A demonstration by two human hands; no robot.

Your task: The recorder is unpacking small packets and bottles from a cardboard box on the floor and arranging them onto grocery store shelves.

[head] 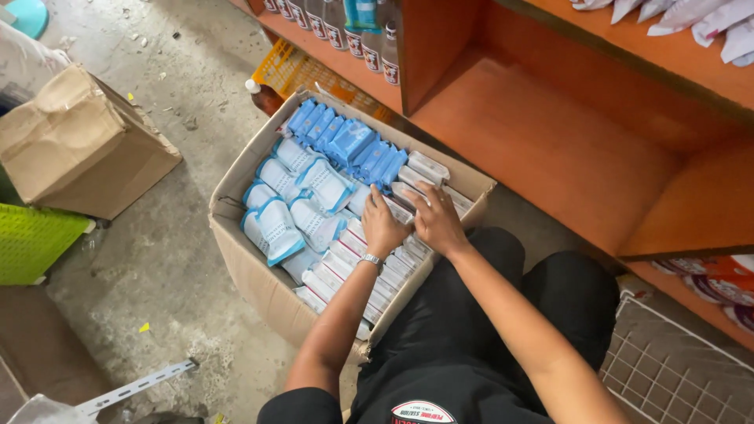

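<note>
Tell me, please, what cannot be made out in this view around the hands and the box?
- Left hand and right hand: fingertips dig among white packs; any grip is hidden.
- Box bottom: covered by packs.
- Bottles on the shelf: cut off by the top edge.
- Brown bottle: mostly behind the box flap.

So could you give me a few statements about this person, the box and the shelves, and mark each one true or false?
1. Both hands, the left hand and the right hand, rest on the white packets inside the open cardboard box. True.
2. The orange shelf right beside the box is packed full. False: that compartment is bare.
3. A watch sits on the left wrist. True.
4. The blue packets lie at the end of the box nearest the person. False: they are at the far end.
5. The closed brown box stands on a shelf. False: it is on the concrete floor.
</note>
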